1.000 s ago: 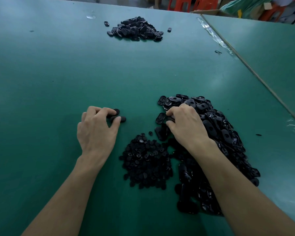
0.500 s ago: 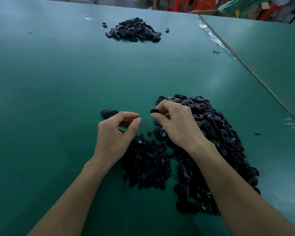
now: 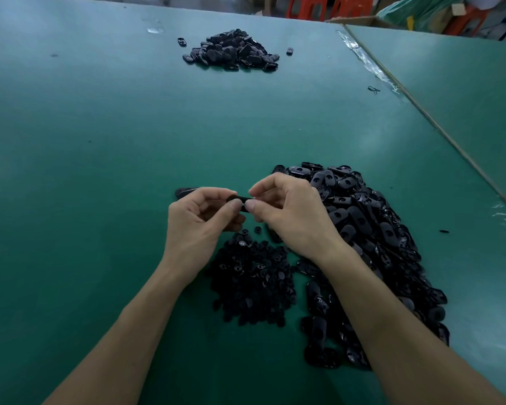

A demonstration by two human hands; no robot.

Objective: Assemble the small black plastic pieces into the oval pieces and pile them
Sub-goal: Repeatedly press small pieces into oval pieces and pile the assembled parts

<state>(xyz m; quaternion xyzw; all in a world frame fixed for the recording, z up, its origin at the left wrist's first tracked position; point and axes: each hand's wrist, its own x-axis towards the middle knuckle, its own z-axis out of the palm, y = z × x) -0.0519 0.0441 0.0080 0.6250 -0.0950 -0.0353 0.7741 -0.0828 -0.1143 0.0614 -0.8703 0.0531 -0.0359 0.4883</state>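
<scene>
Green surface point(image 3: 100, 147) carries a low heap of small black pieces point(image 3: 251, 285). Over the far edge of that heap the two hands meet. The left hand point(image 3: 199, 229) and the right hand point(image 3: 295, 220) pinch one black oval piece point(image 3: 237, 200) between them, thumb and forefinger at either end, thumb tips almost touching. The remaining fingers point(image 3: 275, 182) are curled inward. Touching the small heap's right side lies a much larger heap of oval pieces point(image 3: 371, 229). Just beyond the small heap, behind the left hand, something dark point(image 3: 184, 192) lies flat, too hidden to count. Far beyond the heap sits a third pile point(image 3: 234, 51) of black pieces.
</scene>
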